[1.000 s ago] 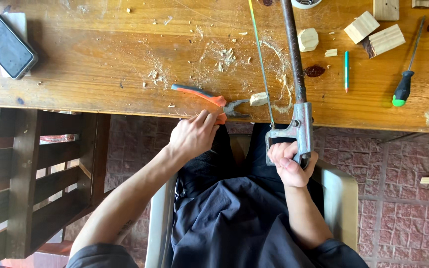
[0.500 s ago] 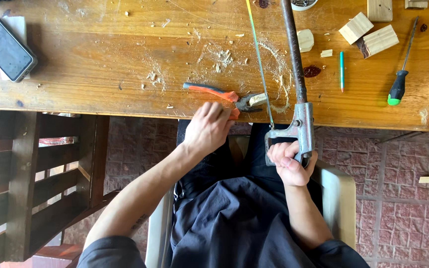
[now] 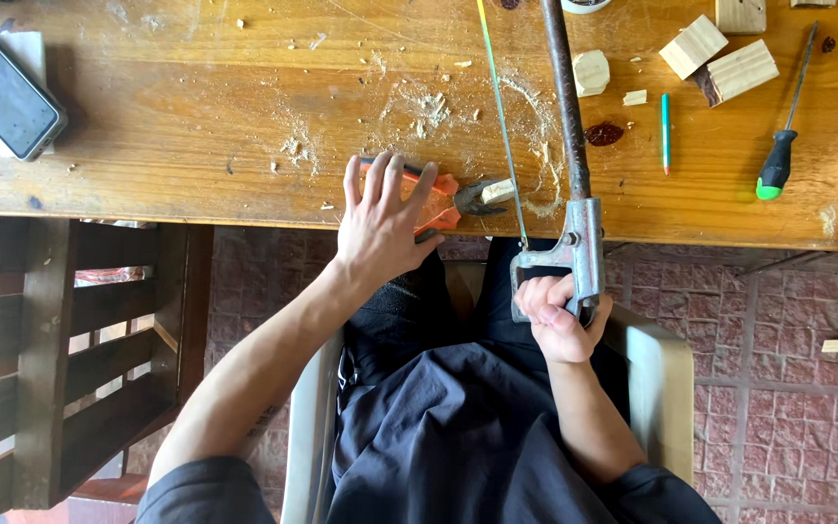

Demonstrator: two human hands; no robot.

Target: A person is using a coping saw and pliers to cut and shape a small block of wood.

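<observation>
**A:** What is nearest the seated person?

**B:** The right hand (image 3: 557, 315), its grip pressed together around the grey metal handle of a hacksaw (image 3: 566, 146). The rusty frame and thin blade run away across the wooden bench (image 3: 196, 146).

**A:** And the left hand?

**B:** The left hand (image 3: 380, 218) lies at the near edge, fingers spread flat over orange-handled pliers (image 3: 443, 199). The plier jaws pinch a small pale wooden piece (image 3: 498, 190), just left of the blade, amid sawdust.

**A:** Farther off?

**B:** A green-handled screwdriver (image 3: 783, 146) and wooden blocks (image 3: 720, 58) far right; a dark phone (image 3: 4, 92) far left.
</observation>
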